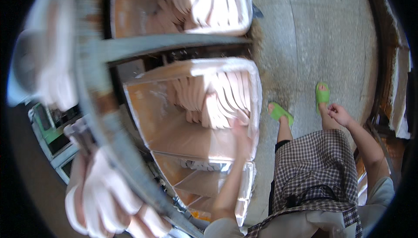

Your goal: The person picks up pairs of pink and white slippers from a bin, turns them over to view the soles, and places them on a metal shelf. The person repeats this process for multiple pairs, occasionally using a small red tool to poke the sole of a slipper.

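Note:
My left hand (240, 135) reaches into an open bin (174, 144) at the middle left. Motion smears its fingers, so whether it grips anything cannot be made out. Right by it, a stack of pale pink, long curved pieces with rounded ends (213, 100) fills the far part of the bin. My right hand (339, 115) hangs over my right leg, well away from the bins. Its fingers are curled in, and nothing shows in them.
Another bin (124, 15) with similar pale pieces stands farther off, beyond a grey metal bar (174, 44). Nearer me is a divided bin (204, 185). More pale pieces (100, 198) lie at the lower left, outside a metal rail (109, 107). Concrete floor (313, 33) runs along the right.

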{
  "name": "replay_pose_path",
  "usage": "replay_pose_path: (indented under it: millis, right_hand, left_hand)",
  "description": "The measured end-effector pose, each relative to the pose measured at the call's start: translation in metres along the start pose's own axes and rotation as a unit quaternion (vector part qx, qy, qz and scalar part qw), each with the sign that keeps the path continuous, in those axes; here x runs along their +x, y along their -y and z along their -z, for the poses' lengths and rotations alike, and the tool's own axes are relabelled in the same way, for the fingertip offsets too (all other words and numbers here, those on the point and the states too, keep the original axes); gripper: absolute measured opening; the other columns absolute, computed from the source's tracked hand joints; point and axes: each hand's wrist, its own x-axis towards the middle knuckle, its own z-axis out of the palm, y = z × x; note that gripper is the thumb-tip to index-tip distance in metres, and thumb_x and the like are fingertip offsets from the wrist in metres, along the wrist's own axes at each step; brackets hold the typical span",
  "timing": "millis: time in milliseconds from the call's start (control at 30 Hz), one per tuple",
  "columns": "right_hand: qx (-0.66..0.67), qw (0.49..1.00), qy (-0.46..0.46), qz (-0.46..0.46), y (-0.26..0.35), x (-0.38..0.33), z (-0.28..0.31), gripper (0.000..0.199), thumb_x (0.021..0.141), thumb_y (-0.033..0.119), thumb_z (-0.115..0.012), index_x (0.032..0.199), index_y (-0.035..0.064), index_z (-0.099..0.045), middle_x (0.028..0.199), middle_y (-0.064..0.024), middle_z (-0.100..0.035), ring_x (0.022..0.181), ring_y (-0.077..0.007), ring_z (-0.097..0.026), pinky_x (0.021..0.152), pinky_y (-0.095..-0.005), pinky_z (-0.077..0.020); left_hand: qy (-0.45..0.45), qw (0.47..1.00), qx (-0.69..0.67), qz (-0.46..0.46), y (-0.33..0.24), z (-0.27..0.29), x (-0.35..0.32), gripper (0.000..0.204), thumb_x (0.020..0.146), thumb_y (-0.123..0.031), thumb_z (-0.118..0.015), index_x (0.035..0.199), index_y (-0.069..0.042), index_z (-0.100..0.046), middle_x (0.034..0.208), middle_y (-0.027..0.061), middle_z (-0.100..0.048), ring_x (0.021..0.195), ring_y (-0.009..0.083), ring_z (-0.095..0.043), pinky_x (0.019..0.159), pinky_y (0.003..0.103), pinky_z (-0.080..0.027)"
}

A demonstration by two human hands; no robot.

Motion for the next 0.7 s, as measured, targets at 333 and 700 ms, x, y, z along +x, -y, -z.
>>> replay_pose_path:
  millis: [333,700]
  right_hand:
    - [-0.151,0.966,-0.202,-0.065,-0.029,-0.110,0.120,0.027,0.076,0.013,-0.059,0.099,-0.0019,-0.058,0.093,-0.0205,-0.062,0.087,-0.0324,-0.061,0.078,-0.0402,-0.0481]
    - [-0.067,0.988,-0.136,-0.002,0.019,-0.200,0.047,0.027,0.076,0.015,-0.061,0.097,-0.0027,-0.058,0.089,-0.0187,-0.062,0.077,-0.0298,-0.063,0.068,-0.0390,-0.0505]
  left_hand:
    - [0.196,0.879,-0.107,-0.421,-0.295,0.101,-0.295,0.049,0.079,-0.012,-0.070,0.124,-0.009,-0.051,0.120,0.0200,-0.056,0.101,0.0393,-0.059,0.082,0.051,-0.050]
    - [-0.178,0.883,-0.365,-0.235,-0.298,0.437,-0.117,0.045,0.086,-0.024,-0.060,0.123,-0.003,-0.046,0.117,0.0083,-0.051,0.109,0.0239,-0.049,0.091,0.037,-0.042]
